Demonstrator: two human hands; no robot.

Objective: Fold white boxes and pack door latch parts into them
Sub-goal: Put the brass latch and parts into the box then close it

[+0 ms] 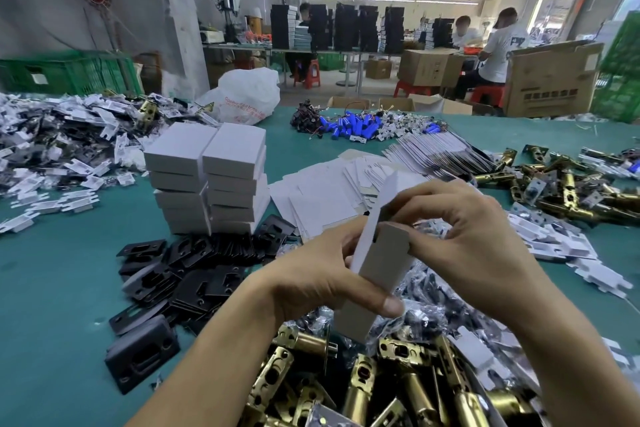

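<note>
- A worker at a green-topped table (52,288) shapes a long white cardboard box (381,262), held in the air in both hands above a heap of brass-coloured metal latch bolts (398,385).
- The left hand (311,274) grasps the box around its lower half, with the thumb laid across the front face and the fingers wrapped behind.
- The right hand (467,239) pinches at the upper end, its curled fingertips on a small end flap. A taller white flap stands open above them.
- The long axis of the box runs steeply from its bottom end, just above the latch bolts, up and away to the open top, leaning slightly right.
- The open end lies next to the right hand, so closing the flaps looks like that hand's job while the left steadies the body.
- Whether anything is already inside the box cannot be seen.
- The nearest latch bolts lie directly beneath the box and close to both wrists, a short reach for either hand once it lets go.
- A stack of finished white boxes (207,177) stands to the left beyond the hands, with flat white cardboard blanks (322,191) fanned out beside it.
- Black metal strike plates (187,274) are piled at the foot of the stack.
</note>
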